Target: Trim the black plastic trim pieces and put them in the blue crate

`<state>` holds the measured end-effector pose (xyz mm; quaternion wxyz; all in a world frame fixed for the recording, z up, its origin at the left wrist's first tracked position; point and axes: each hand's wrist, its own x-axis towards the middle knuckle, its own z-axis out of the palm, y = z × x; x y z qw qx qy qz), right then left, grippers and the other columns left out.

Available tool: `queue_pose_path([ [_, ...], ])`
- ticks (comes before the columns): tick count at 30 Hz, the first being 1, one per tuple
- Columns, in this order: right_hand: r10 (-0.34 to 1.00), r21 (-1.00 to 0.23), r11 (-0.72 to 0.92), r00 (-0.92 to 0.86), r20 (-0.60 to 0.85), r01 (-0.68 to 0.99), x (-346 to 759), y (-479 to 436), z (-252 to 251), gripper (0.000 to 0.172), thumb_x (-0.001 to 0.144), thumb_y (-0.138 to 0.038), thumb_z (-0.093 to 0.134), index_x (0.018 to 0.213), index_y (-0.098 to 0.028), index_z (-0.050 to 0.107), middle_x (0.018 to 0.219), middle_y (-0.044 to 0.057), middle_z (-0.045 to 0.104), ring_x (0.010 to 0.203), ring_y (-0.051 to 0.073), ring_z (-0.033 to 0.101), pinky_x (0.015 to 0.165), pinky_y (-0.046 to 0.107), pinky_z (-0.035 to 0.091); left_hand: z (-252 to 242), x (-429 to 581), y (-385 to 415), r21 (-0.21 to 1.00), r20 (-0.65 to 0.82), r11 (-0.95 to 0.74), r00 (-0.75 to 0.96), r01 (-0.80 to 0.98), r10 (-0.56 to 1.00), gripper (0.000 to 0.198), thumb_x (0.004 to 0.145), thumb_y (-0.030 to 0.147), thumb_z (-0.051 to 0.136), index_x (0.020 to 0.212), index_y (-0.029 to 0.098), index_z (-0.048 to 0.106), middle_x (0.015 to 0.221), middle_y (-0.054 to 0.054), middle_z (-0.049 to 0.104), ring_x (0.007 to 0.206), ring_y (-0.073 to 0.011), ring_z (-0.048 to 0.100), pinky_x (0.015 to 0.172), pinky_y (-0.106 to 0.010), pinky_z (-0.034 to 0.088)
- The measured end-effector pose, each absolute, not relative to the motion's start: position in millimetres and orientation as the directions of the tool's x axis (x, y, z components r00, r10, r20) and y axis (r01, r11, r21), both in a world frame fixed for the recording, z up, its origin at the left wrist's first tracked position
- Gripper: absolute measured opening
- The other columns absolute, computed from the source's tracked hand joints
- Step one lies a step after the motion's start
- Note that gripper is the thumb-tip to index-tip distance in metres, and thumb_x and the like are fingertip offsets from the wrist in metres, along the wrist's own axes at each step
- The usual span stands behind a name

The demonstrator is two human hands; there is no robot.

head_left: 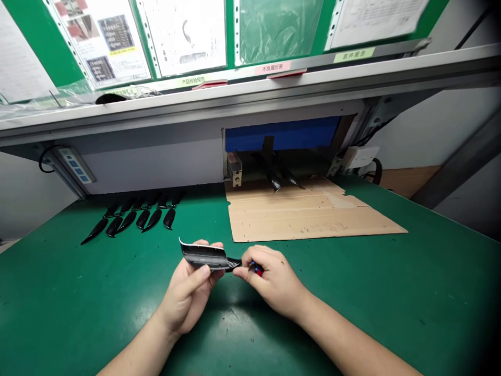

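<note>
Above the bench, my left hand point(191, 292) is closed around a black curved plastic part point(205, 257), its hollow inner side facing me and a light line along its upper edge. The part narrows into a ribbed end toward the right. There, the thumb and fingers of my right hand point(276, 277) pinch together beside or on that ribbed end; which one I cannot tell. A small red and blue object point(256, 268) shows inside my right grip, mostly hidden by the fingers, so its kind is unclear.
Several similar black parts point(136, 215) lie in a row on the green bench point(78, 303) at the left. A flat cardboard sheet point(313, 214) lies at the back right, below an opening with a blue panel point(282, 136) where more black parts point(274, 175) hang or lean. A shelf edge point(195, 102) spans above.
</note>
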<state>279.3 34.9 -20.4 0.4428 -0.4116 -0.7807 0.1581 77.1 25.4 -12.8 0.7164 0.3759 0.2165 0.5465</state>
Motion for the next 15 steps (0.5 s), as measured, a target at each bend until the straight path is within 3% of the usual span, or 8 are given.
queue_pose_path([
  [2,0.791,-0.479,0.571,-0.289,0.54,0.667,283.0,39.1,-23.7,0.012,0.088,-0.024,0.069,0.092,-0.022,0.058,0.085,-0.001,0.061,0.078,0.017,0.055,0.073,0.028,0.037,-9.3,75.5,30.1,0.764,0.014,0.126,0.212,-0.632,0.977,0.032,0.085,0.021,0.059,0.116,0.022,0.053,0.123,-0.011,0.059,0.1,-0.0169,0.058,0.079,-0.029,0.05],
  [6,0.816,-0.234,0.505,-0.372,0.442,0.831,284.0,52.5,-36.3,0.024,0.084,-0.014,0.071,0.104,-0.022,0.06,0.093,0.003,0.06,0.086,0.022,0.056,0.074,0.032,0.037,-8.4,71.1,42.9,0.815,-0.157,0.145,0.026,-0.561,0.987,0.023,0.084,0.024,0.052,0.107,0.019,0.054,0.092,-0.007,0.062,0.075,-0.0129,0.057,0.061,-0.023,0.047],
  [10,0.806,-0.191,0.523,-0.409,0.428,0.831,277.2,62.4,-47.2,0.015,0.084,-0.006,0.064,0.092,-0.019,0.063,0.087,0.004,0.058,0.083,0.024,0.056,0.073,0.034,0.036,-13.1,67.4,50.8,0.859,-0.187,0.174,0.022,-0.481,0.982,0.018,0.08,0.025,0.062,0.094,0.018,0.053,0.082,-0.002,0.058,0.074,-0.0131,0.058,0.069,-0.027,0.049],
  [13,0.785,-0.189,0.554,-0.433,0.443,0.811,276.7,59.9,-43.9,0.019,0.085,-0.003,0.058,0.094,-0.019,0.063,0.088,0.004,0.058,0.087,0.023,0.054,0.077,0.034,0.036,-12.2,62.3,53.9,0.918,-0.117,0.121,0.033,-0.379,0.993,0.027,0.075,0.02,0.07,0.097,0.019,0.054,0.095,-0.004,0.063,0.079,-0.0135,0.06,0.079,-0.029,0.049],
  [15,0.768,-0.2,0.58,-0.449,0.456,0.79,278.9,53.9,-37.1,0.025,0.084,0.0,0.057,0.098,-0.02,0.061,0.09,0.002,0.057,0.088,0.021,0.053,0.078,0.032,0.037,-9.0,57.5,56.1,0.96,-0.06,0.076,0.067,-0.27,0.996,0.031,0.073,0.019,0.075,0.099,0.019,0.058,0.106,-0.005,0.065,0.076,-0.0118,0.059,0.077,-0.026,0.047],
])
